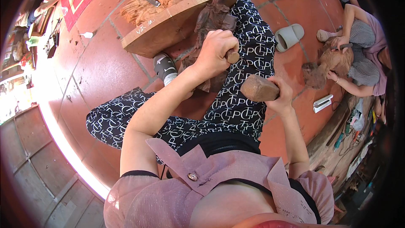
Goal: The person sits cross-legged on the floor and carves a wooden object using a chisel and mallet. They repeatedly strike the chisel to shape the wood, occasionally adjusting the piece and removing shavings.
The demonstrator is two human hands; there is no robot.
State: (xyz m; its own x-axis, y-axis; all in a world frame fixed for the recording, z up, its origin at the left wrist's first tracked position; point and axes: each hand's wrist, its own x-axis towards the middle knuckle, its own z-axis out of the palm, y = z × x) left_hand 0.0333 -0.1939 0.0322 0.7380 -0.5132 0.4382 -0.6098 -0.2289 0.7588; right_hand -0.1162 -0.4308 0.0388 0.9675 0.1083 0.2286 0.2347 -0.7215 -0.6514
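Note:
My left hand (216,50) is closed around a chisel whose wooden handle end (232,56) sticks out of the fist. The chisel points into a dark brown wood carving (213,19) that lies along my right leg. My right hand (282,97) grips a blocky wooden mallet (258,88), held just below and to the right of the chisel handle, a short gap apart from it. The chisel's blade is hidden behind my fist and the carving.
A large pale wooden carving on a thick slab (164,25) lies on the red tiled floor (101,67) beyond my legs. A grey slipper (289,36) lies to the right. Another person (363,55) sits at right, working on a carving (335,61). Tools are scattered at lower right.

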